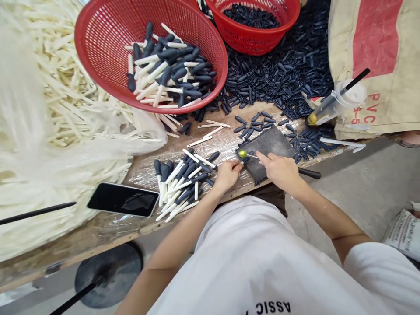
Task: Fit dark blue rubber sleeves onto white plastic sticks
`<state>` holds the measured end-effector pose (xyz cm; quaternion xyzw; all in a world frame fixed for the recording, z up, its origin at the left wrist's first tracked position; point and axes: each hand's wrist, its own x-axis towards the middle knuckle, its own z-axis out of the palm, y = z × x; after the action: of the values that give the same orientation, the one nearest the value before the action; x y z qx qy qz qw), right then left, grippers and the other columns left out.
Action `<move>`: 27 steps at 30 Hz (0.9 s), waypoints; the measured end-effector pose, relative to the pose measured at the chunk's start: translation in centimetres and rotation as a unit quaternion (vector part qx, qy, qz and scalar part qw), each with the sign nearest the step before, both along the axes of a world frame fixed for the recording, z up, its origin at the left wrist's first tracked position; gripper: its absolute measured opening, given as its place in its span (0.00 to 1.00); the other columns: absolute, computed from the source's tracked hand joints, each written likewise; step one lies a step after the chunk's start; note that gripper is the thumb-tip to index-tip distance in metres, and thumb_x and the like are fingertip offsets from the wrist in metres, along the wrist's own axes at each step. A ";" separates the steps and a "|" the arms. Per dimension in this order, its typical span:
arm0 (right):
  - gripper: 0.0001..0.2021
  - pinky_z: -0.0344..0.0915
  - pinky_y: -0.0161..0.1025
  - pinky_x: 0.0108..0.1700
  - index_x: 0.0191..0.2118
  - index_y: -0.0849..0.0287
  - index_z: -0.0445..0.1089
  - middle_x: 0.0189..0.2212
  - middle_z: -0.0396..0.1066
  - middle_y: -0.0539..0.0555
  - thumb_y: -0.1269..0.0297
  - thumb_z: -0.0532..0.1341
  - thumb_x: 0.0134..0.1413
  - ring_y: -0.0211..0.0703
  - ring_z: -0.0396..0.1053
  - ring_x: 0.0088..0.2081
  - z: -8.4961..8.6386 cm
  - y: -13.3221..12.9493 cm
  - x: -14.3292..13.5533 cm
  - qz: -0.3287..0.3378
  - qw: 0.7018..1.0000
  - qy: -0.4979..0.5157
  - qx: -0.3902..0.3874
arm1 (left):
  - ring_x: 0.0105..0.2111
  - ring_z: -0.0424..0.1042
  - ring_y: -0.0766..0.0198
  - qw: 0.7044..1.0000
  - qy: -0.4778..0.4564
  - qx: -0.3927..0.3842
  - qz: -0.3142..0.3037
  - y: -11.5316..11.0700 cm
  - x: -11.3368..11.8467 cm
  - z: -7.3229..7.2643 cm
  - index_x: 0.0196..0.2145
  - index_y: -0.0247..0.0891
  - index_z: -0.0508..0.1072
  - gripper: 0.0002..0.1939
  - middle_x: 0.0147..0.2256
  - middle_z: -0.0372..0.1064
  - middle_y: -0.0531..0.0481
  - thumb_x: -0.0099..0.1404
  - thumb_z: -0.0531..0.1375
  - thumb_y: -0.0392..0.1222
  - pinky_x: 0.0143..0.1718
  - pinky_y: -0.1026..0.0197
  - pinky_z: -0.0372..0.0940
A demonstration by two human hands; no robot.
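My left hand [228,176] is closed in a pinch at the left edge of a dark pad [271,146]. A small white end, apparently of a white plastic strip, shows at its fingertips. My right hand [280,170] grips a thin metal-shafted tool with a black handle [310,173] and a rounded yellow-green tip [243,153]; its index finger lies along the shaft. That tip is over the pad, close to my left fingertips, by a small navy handle shell [251,154]. Left of my left hand lies a pile of white strips with navy handles [183,177].
A red basket [98,52] holds more handled strips; a second red basket [252,39] holds navy shells. Loose shells [278,74] heap behind. White strips [65,100] cover the left side. A phone [123,199], a plastic cup [331,105] and a paper sack [370,100] stand about.
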<state>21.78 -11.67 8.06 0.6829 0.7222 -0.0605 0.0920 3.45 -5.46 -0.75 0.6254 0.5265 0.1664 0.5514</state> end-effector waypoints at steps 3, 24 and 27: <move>0.23 0.52 0.39 0.30 0.65 0.48 0.61 0.40 0.76 0.56 0.56 0.44 0.71 0.43 0.73 0.34 0.4 0.1 0.6 -0.047 0.998 0.004 0.045 | 0.23 0.65 0.63 1.000 0.021 0.019 -0.001 -0.4 -0.2 0.6 0.30 0.36 0.78 0.12 0.21 0.70 0.51 0.63 0.57 0.43 0.28 0.62 0.56; 0.19 0.55 0.40 0.34 0.56 0.55 0.74 0.34 0.74 0.57 0.59 0.50 0.69 0.46 0.66 0.34 -3.7 1.9 3.9 -0.065 0.981 -0.022 0.183 | 0.39 0.74 0.58 0.955 0.137 0.262 -0.023 -1.6 -4.4 2.7 0.45 0.39 0.76 0.13 0.39 0.76 0.43 0.70 0.52 0.38 0.42 0.60 0.66; 0.18 0.59 0.42 0.42 0.50 0.56 0.76 0.42 0.74 0.59 0.62 0.51 0.68 0.49 0.64 0.41 -4.1 4.7 2.0 -0.011 0.979 0.008 0.202 | 0.38 0.73 0.56 0.924 0.198 0.326 0.030 -1.6 -9.4 4.0 0.46 0.39 0.76 0.15 0.36 0.75 0.43 0.70 0.51 0.37 0.42 0.57 0.66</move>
<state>23.81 -6.96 3.99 0.6948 0.7126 0.0803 -0.0548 -5.96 -7.02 3.22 0.7747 0.5602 0.2178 0.1965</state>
